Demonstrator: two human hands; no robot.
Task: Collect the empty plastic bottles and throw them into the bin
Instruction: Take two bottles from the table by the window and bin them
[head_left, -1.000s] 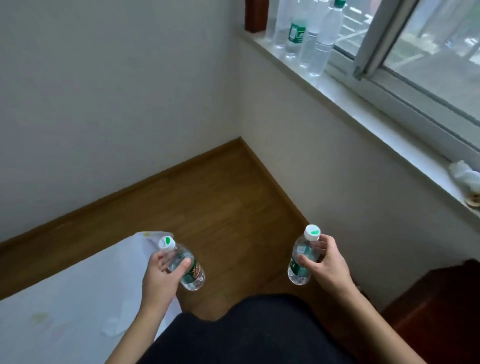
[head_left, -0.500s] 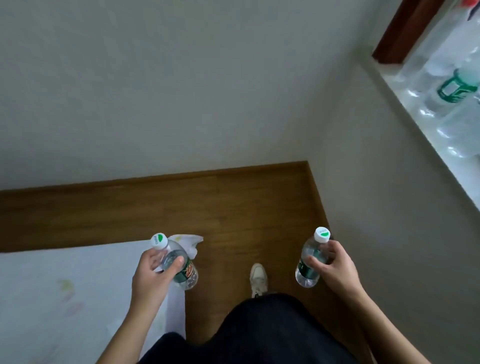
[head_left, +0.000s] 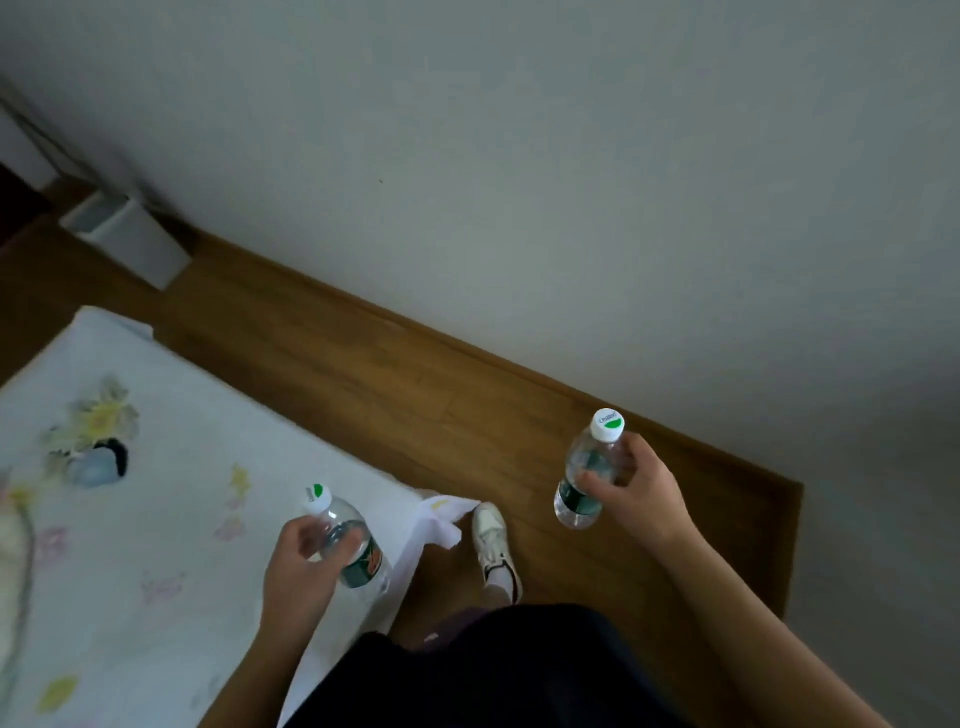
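Note:
My left hand (head_left: 298, 569) grips a clear plastic bottle (head_left: 356, 548) with a white and green cap and a green label, held tilted over the corner of the bed. My right hand (head_left: 641, 499) holds a second, similar bottle (head_left: 584, 480) nearly upright above the wooden floor. A white rectangular bin (head_left: 127, 236) stands on the floor by the wall at the far left, well away from both hands.
A bed with a white flowered sheet (head_left: 135, 519) fills the lower left; a small dark and pale object (head_left: 98, 462) lies on it. A strip of wooden floor (head_left: 415, 395) runs between bed and grey wall toward the bin. My shoe (head_left: 493, 545) is on the floor.
The view has swung left: the windowsill with its bottles has left the frame and the white bin has come into sight. Both hands still hold their bottles in much the same pose.

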